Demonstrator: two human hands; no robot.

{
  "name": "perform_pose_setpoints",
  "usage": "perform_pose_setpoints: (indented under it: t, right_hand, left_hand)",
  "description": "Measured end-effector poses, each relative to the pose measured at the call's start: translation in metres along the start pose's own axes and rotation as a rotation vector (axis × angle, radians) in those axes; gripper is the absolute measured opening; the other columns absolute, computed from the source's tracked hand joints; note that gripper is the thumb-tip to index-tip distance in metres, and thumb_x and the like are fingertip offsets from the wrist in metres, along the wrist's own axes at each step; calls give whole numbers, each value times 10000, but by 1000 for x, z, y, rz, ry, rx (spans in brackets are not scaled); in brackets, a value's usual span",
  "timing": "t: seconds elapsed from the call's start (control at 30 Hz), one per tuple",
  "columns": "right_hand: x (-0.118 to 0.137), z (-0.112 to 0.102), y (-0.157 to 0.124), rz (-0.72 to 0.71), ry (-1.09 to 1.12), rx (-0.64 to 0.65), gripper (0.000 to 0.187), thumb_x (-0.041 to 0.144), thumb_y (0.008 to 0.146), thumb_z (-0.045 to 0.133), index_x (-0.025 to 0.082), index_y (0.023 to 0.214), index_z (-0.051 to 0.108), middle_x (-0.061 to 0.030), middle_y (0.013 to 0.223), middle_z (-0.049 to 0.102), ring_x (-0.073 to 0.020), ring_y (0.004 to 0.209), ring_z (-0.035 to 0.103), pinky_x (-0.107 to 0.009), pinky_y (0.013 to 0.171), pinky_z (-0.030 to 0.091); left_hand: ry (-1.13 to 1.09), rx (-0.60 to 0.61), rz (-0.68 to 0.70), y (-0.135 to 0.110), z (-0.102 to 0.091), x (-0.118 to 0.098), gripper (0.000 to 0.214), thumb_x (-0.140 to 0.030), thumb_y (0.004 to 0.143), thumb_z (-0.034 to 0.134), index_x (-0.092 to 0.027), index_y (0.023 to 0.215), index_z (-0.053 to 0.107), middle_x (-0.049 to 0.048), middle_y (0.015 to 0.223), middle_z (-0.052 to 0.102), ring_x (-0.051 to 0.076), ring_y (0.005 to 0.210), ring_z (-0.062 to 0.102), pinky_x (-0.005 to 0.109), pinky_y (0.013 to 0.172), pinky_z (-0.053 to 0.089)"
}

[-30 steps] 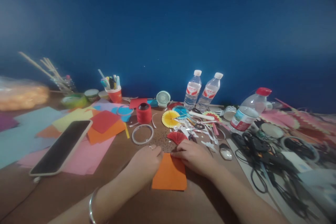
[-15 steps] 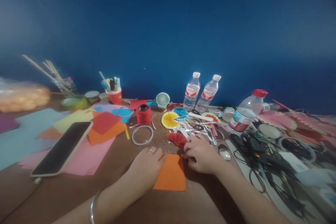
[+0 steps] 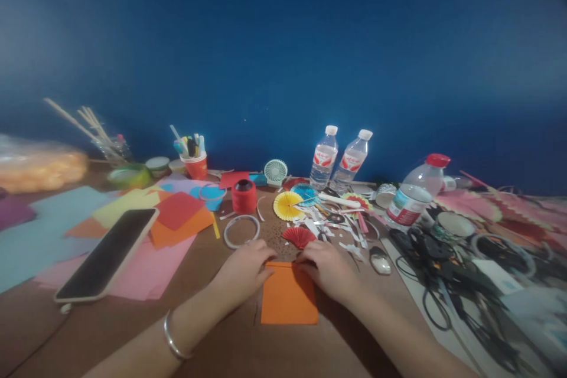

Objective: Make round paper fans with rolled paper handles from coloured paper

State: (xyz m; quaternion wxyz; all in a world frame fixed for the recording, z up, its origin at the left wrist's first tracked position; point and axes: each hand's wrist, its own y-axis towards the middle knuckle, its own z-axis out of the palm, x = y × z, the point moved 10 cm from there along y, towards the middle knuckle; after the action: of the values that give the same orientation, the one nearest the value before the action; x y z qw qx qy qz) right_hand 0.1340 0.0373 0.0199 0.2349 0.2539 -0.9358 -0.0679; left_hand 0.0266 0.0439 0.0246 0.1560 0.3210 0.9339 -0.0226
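Observation:
An orange sheet of paper (image 3: pixel 289 298) lies flat on the brown table in front of me, with a narrow fold along its far edge. My left hand (image 3: pixel 248 266) pinches the far left corner between thumb and fingers. At the far right corner, my right hand (image 3: pixel 325 269) grips the same edge, fingers curled. Just beyond the paper sits a red pleated paper fan (image 3: pixel 300 237), close to my right fingertips. A yellow paper rosette (image 3: pixel 287 206) and a blue paper rosette (image 3: pixel 304 194) lie farther back.
Coloured paper sheets and a phone (image 3: pixel 108 254) cover the left side. Red thread spool (image 3: pixel 244 196), tape ring (image 3: pixel 241 230) and white paper scraps (image 3: pixel 316 227) lie behind the hands. Water bottles (image 3: pixel 324 156), a larger red-capped bottle (image 3: pixel 411 192), a mouse (image 3: pixel 380 261) and tangled black cables (image 3: pixel 436 254) occupy the right.
My right hand has drawn back from beside the red fan onto the paper's far edge. My left hand has shifted slightly left, and a narrow fold now shows along that edge.

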Motion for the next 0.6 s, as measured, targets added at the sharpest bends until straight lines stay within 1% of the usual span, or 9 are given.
perform_pose_setpoints:
  t: [0.07,0.13,0.2,0.27,0.37,0.47,0.53,0.6]
  right_hand:
    - [-2,-1,0,27,35,-10,89,121,736,586,207,755,604,1,767,608,-153,792,533,-264,713,369]
    - [1,-2,0,40,55,-20,102,97,731,570,198,724,573,-1,763,600,-160,801,527,-272,718,369]
    - [3,-4,0,71,92,-32,112,86,744,532,194,721,551,-8,762,596,-161,790,525,-274,705,372]
    - [1,-5,0,135,184,-45,112,99,766,491,194,745,545,-11,757,596,-157,751,528,-266,669,378]
    - [-11,-5,-1,270,427,-83,121,175,801,445,195,763,558,-5,747,604,-152,707,537,-252,631,388]
    - [-30,1,-5,430,734,-105,225,306,823,408,182,754,583,5,669,588,-141,606,534,-237,556,396]
    - [-38,8,-8,504,910,-109,276,372,817,403,176,771,592,17,601,551,-124,518,507,-225,492,387]
    - [-39,10,-9,522,986,-122,240,385,775,477,175,778,592,27,586,538,-111,490,490,-215,470,379]
  left_hand:
    - [-116,-26,-41,1,-1,7,145,-203,743,515,-185,864,593,24,816,547,171,810,505,294,717,386]
    - [-214,-65,-54,1,-4,9,88,-188,719,519,-180,776,586,15,794,552,165,784,506,288,698,386]
    - [-321,-98,-64,1,-7,9,76,-187,714,509,-181,736,582,10,788,566,159,768,514,279,691,387]
    - [-455,-98,-99,2,-7,13,98,-209,722,503,-183,723,597,1,764,592,153,746,530,268,686,390]
    - [-696,-100,-231,2,-1,28,154,-281,716,524,-166,715,627,4,710,625,158,708,551,258,662,399]
    - [-945,-142,-362,-1,6,44,220,-337,694,562,-143,768,635,22,732,635,160,702,559,252,637,407]
    - [-1047,-166,-396,-2,9,49,234,-342,685,580,-137,786,634,28,751,636,158,714,562,249,641,410]
    - [-1069,-183,-397,-2,9,50,222,-333,678,590,-134,768,635,27,738,635,153,708,562,247,642,410]
